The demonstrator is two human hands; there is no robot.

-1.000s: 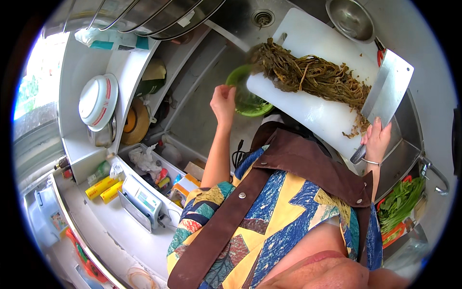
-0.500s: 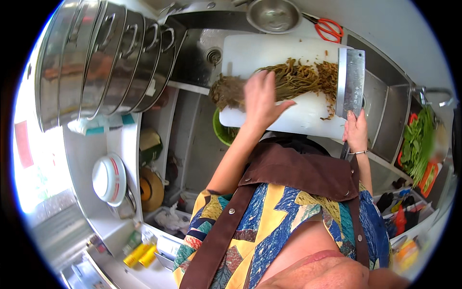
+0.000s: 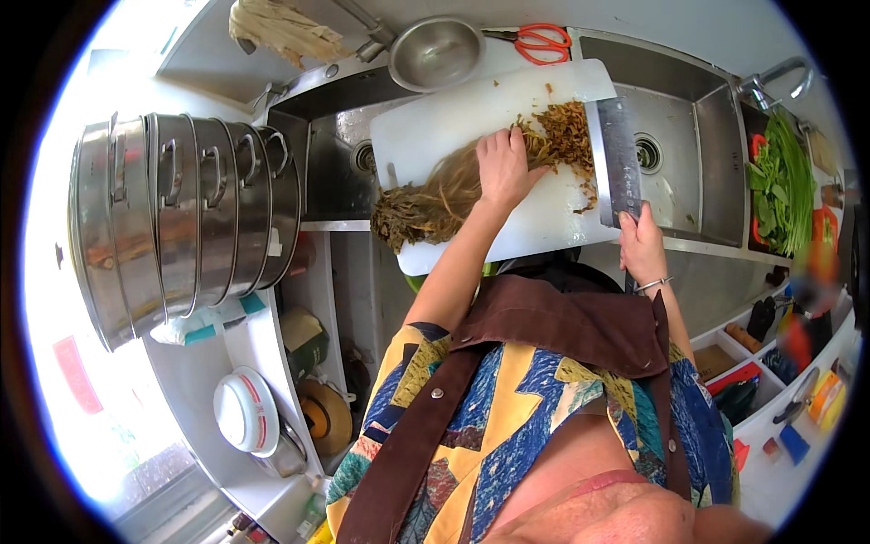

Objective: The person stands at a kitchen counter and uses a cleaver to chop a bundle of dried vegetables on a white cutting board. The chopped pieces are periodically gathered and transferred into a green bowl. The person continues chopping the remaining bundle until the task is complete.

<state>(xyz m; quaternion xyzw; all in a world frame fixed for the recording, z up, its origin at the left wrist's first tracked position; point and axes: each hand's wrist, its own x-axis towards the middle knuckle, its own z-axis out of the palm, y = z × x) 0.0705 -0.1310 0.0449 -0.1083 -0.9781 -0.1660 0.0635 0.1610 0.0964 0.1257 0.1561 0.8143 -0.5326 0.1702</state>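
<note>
A long bundle of brownish-green preserved leafy greens (image 3: 435,197) lies across a white cutting board (image 3: 535,228). My left hand (image 3: 506,170) rests on the bundle close to its cut end, fingers together and curled over the stalks, thumb out to the side. To the right of that hand is a heap of chopped greens (image 3: 568,134). My right hand (image 3: 642,247) grips the handle of a broad metal cleaver (image 3: 620,163). Its blade is at the board's right end, beside the chopped bits and apart from the uncut bundle.
The board bridges a steel double sink (image 3: 675,195). Behind it sit a metal bowl (image 3: 437,54) and red-handled scissors (image 3: 544,43). Stacked steel steamer pots (image 3: 186,218) stand at left. Fresh green vegetables (image 3: 779,186) lie at right, near a faucet (image 3: 779,82).
My left hand has moved right along the bundle toward the cut end and settled there. The cleaver remains at the board's right end. The whole view has turned and shifted.
</note>
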